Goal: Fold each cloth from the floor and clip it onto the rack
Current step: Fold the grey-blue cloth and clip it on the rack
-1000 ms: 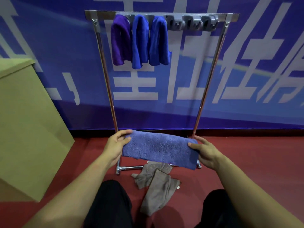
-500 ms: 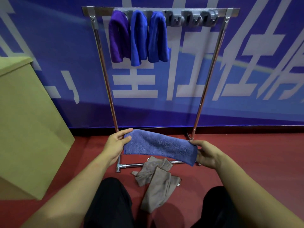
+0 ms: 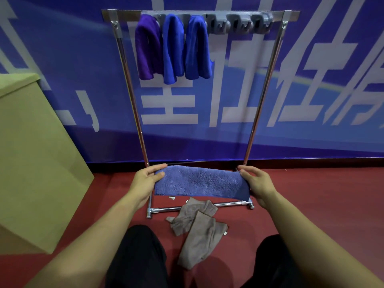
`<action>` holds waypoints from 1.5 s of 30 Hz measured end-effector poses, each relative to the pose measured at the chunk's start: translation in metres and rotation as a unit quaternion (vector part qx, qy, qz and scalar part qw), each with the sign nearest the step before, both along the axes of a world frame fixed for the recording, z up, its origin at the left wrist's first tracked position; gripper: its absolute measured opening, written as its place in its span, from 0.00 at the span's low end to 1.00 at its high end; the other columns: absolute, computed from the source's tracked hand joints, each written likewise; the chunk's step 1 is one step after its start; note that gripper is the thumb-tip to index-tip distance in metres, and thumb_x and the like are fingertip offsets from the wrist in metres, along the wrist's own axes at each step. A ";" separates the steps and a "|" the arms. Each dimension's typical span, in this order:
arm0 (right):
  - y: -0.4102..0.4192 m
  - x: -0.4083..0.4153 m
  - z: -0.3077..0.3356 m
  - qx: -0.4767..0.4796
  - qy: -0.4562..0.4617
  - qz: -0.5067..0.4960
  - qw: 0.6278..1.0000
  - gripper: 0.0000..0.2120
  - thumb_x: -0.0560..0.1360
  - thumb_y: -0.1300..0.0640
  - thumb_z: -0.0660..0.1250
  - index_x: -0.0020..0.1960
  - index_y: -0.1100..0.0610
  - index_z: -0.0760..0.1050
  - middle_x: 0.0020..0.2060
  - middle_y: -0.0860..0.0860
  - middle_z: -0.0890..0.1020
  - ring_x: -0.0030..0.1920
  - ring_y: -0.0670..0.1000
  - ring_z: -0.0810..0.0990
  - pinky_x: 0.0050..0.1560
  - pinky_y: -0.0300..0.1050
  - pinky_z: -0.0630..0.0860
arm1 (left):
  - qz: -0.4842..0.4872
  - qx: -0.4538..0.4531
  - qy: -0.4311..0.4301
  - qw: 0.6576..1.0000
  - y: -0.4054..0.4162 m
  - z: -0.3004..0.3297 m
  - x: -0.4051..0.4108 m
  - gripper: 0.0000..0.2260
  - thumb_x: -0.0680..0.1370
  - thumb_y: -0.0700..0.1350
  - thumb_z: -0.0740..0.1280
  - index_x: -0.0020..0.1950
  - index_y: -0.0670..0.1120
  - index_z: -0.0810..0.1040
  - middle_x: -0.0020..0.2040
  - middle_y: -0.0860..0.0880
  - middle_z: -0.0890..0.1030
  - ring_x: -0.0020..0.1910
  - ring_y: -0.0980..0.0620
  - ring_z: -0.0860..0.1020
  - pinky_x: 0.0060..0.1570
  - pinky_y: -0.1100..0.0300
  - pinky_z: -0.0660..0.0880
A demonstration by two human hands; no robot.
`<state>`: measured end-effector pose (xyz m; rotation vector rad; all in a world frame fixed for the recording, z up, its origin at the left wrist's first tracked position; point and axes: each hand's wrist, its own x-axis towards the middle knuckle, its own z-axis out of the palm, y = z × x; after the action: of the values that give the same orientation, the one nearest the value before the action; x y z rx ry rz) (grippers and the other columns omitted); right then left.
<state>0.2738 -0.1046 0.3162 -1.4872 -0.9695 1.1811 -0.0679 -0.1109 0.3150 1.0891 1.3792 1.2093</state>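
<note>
Where the red floor (image 3: 311,204) meets a blue banner wall (image 3: 62,59) with white lettering, a chrome rack (image 3: 264,96) stands upright, a grey clip strip (image 3: 239,22) fixed along its top bar. Left of the rack, one tan box (image 3: 35,159), closed side facing, contents not visible. Clipped to the strip, side by side and touching: one purple cloth (image 3: 146,48) at left, then two blue cloths (image 3: 172,48) (image 3: 196,48); the clips to their right hold nothing. Held in the air before the rack's base, one folded blue-grey cloth (image 3: 199,181), stretched level between both hands: left hand (image 3: 145,181) pinching its left end, thumb on top; right hand (image 3: 256,183) gripping its right end. On the floor beneath, between the person's dark-trousered knees (image 3: 141,256), two crumpled taupe cloths (image 3: 193,217) (image 3: 199,242), overlapping, the farther one lying across the rack's lower bar.
</note>
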 end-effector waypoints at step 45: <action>-0.008 0.010 0.013 0.180 -0.171 0.112 0.962 0.11 0.77 0.71 0.67 0.47 0.59 0.84 0.46 0.49 0.86 0.46 0.37 0.82 0.54 0.30 0.74 | -0.028 0.067 0.061 0.995 -0.004 0.012 -0.002 0.07 0.74 0.42 0.76 0.50 0.48 0.81 0.44 0.47 0.84 0.43 0.51 0.81 0.48 0.54 0.78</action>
<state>0.2836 -0.1128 0.3295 -1.3305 -1.5340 0.8523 -0.0694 -0.1151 0.3268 1.3075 1.3643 1.2254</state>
